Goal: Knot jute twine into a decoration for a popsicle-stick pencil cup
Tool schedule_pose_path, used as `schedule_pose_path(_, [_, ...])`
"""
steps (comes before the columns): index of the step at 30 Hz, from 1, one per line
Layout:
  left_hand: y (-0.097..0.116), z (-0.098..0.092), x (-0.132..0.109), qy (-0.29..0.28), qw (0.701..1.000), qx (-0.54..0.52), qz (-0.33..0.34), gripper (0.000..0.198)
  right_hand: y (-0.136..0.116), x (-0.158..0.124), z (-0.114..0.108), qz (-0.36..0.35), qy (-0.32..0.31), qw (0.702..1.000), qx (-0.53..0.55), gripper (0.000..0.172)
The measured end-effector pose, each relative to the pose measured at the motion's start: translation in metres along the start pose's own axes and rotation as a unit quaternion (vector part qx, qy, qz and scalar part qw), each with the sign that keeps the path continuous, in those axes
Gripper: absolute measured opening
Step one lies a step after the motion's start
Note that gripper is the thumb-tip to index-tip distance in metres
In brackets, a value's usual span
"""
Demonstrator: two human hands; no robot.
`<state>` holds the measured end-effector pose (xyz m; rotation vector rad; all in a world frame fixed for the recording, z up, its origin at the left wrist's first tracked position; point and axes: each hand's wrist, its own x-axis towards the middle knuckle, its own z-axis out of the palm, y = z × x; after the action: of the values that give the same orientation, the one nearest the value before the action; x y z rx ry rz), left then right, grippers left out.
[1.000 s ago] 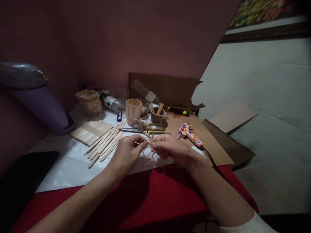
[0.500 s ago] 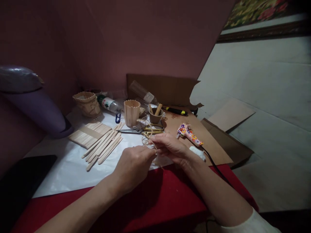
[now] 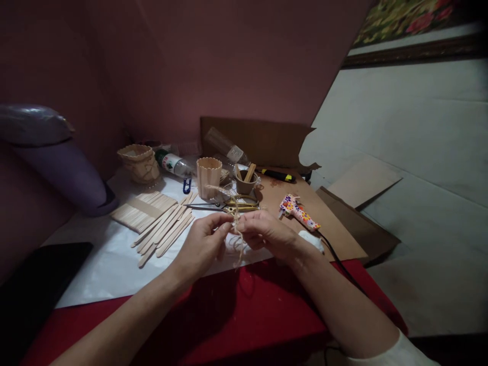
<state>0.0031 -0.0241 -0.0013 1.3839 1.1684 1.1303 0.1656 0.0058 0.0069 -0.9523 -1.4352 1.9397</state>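
Between hands, twine (image 3: 237, 223) knot hidden by fingertips.

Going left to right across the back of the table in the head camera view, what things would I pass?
Woven basket cup → plastic bottle lying on its side → stick-walled cup → small brown cup holding sticks → yellow-and-black cutter → patterned glue gun, a little nearer.

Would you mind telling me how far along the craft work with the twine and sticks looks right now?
Done, apparently: a stick cup stands upright on the white sheet, with a decorated one behind. In hand: left hand and right hand pinch a piece of twine between them. Left: loose sticks, scissors and glue gun lie unused; the plain cup has no twine wrapped on.
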Motion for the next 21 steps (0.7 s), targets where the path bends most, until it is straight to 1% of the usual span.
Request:
schedule_pose_path(1, [0.0004,0.0001,0.0010,-0.019,1.000,-0.010,-0.017,0.023,0.0000,-0.0005,0.0006,0.002,-0.004,1.000,-0.010,0.020])
schedule_pose_path(3, [0.0033,-0.0003,0.0015,-0.044,0.999,0.005,-0.030,0.022,-0.0003,-0.0014,0.0014,-0.002,-0.007,1.000,-0.028,0.018])
schedule_pose_path(6, [0.0081,-0.0019,0.0015,-0.043,0.998,0.043,-0.024,0.018,-0.0003,-0.0023,0.0017,-0.002,-0.004,0.998,-0.060,0.018])
schedule_pose_path(9, [0.0080,-0.0035,0.0032,-0.038,0.996,0.082,-0.007,0.017,0.0014,-0.0022,0.0010,-0.002,0.003,0.996,-0.088,0.016])
schedule_pose_path(12, [0.0051,-0.0047,0.0047,-0.037,0.993,0.113,0.010,0.019,0.0027,-0.0019,0.0004,-0.005,0.010,0.995,-0.098,0.013])
schedule_pose_path(15, [0.0035,-0.0058,0.0047,-0.031,0.989,0.146,0.005,0.025,0.0019,-0.0016,0.0004,0.001,0.014,0.994,-0.111,0.015])
schedule_pose_path(18, [0.0026,-0.0066,0.0049,-0.039,0.990,0.134,-0.018,0.029,0.0000,-0.0012,0.0011,0.012,0.021,0.989,-0.148,0.017])
schedule_pose_path(21, [0.0019,-0.0074,0.0060,-0.057,0.993,0.062,-0.087,0.030,-0.0006,-0.0006,0.0018,0.007,0.027,0.981,-0.191,0.018])
